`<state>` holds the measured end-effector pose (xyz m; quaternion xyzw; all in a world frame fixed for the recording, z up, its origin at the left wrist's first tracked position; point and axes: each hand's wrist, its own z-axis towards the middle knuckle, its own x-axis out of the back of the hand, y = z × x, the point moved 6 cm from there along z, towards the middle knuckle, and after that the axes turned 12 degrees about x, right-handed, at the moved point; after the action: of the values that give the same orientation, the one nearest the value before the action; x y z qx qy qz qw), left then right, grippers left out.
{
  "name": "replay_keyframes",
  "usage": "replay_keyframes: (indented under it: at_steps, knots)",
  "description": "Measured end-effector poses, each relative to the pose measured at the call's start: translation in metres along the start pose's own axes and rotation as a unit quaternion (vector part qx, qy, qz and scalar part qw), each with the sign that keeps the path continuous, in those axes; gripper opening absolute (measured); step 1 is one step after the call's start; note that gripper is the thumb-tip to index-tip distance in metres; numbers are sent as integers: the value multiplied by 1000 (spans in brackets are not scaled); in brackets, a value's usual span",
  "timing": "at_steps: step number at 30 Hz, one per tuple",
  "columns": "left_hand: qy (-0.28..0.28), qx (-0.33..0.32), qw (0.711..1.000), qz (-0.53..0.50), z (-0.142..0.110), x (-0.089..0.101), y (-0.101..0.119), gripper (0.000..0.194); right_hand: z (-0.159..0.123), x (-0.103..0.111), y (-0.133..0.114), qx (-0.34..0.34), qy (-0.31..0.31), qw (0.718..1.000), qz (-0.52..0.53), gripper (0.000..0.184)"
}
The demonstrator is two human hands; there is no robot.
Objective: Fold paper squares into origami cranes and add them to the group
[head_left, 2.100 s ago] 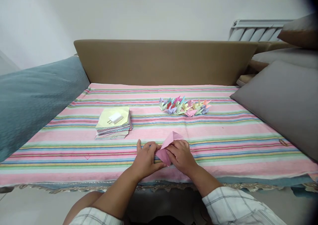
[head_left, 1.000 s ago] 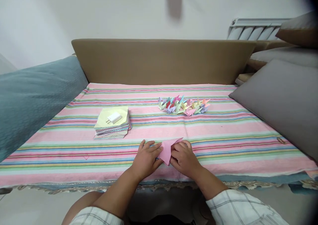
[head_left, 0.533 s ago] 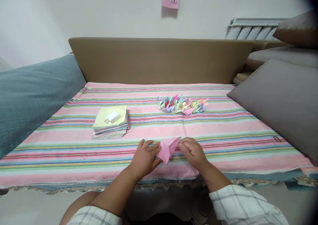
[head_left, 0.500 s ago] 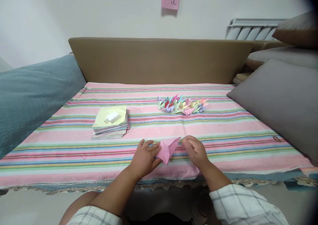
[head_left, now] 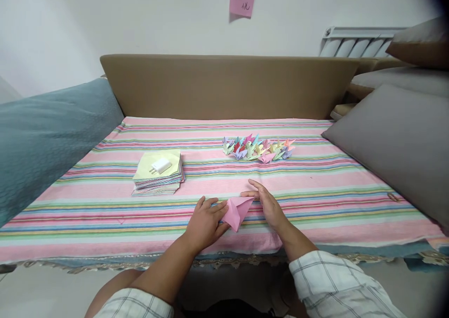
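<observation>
A half-folded sheet of pink origami paper (head_left: 237, 211) lies on the striped cloth in front of me, one flap raised at its right. My left hand (head_left: 206, 220) grips its left edge, fingers on top and thumb near the lower side. At the right corner is my right hand (head_left: 267, 203), its fingers stretched out and apart, the fingertips at or just behind the raised flap. Whether they touch the paper I cannot tell. Farther back stands a cluster of several folded paper cranes (head_left: 257, 149) in many colours.
To the left, a stack of square paper sheets (head_left: 157, 172) carries a white charger plug (head_left: 161, 165). A teal cushion (head_left: 52, 140) borders the left side, grey cushions (head_left: 396, 140) the right. Behind rises a brown backrest (head_left: 224, 86). A small brown loop (head_left: 393, 197) lies at the right.
My right hand has opened from a curled shape and moved slightly left to the paper's right corner. The left hand keeps its hold on the paper.
</observation>
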<state>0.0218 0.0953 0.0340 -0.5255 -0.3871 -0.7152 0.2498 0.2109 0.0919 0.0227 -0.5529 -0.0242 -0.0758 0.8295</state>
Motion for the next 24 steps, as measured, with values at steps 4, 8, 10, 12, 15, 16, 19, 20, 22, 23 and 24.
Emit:
replay_keyframes:
  at_steps: [4,8,10,12,15,16,19,20,22,23,24]
  knots:
    - [13,-2,1000,2,-1,-1,1,44,-1,-1,3,-3,-17,1000,8,57]
    - [30,-3,1000,7,-2,-1,4,43,-2,-3,4,2,-30,1000,-10,55]
    - [36,-2,999,11,-2,-1,5,40,-2,-5,2,14,-41,999,-28,53]
    - [39,-1,999,14,-2,0,5,36,-2,-8,-2,27,-56,997,-42,52]
    - [42,1,999,20,-2,0,6,34,-3,-10,-7,58,-71,993,-74,50]
    - [42,1,999,21,-2,-1,6,33,-2,-10,-9,72,-73,991,-85,49]
    - [40,2,999,22,-1,-1,5,33,-2,-10,-13,113,-77,984,-111,51]
    - [39,2,999,22,-2,-1,5,33,-2,-10,-14,121,-78,983,-117,51]
    - [36,2,999,21,-2,-1,5,32,-1,-11,-14,124,-86,980,-131,52]
    - [35,1,999,21,-2,-1,5,31,-1,-11,-14,123,-93,978,-138,52]
    - [33,0,999,21,-2,0,6,30,-1,-12,-14,123,-100,977,-143,52]
